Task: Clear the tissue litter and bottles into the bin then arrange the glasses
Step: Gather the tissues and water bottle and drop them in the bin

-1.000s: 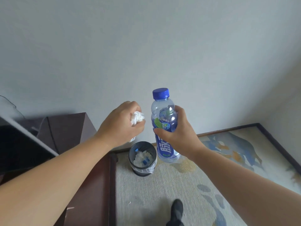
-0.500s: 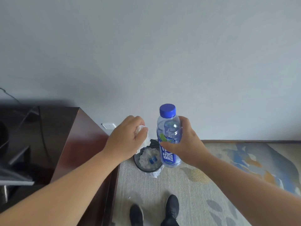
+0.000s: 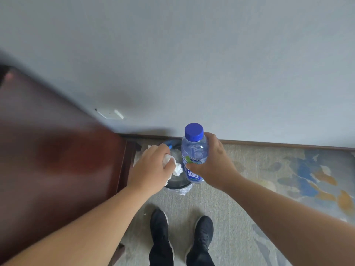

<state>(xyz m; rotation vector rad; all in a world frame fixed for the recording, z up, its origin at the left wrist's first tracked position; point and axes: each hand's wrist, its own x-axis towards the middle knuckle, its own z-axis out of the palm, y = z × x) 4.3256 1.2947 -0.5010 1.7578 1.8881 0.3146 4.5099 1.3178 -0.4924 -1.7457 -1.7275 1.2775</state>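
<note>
The left hand [image 3: 153, 169] clutches tissue [image 3: 175, 167]; the right hand [image 3: 213, 162] grips a bottle [image 3: 194, 152]. The bin [image 3: 176, 184] sits directly below both. She should simply let go.

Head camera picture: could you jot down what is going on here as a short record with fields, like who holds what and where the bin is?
left hand: left hand closed on crumpled tissue, over the bin
right hand: right hand closed on bottle, upright, blue cap on
bin: bin on the carpet by the wall, beside the dark wooden cabinet; white litter inside
person: standing, black shoes just short of the bin
task state: tissue and bottle not yet dropped
glasses: none in view
</note>
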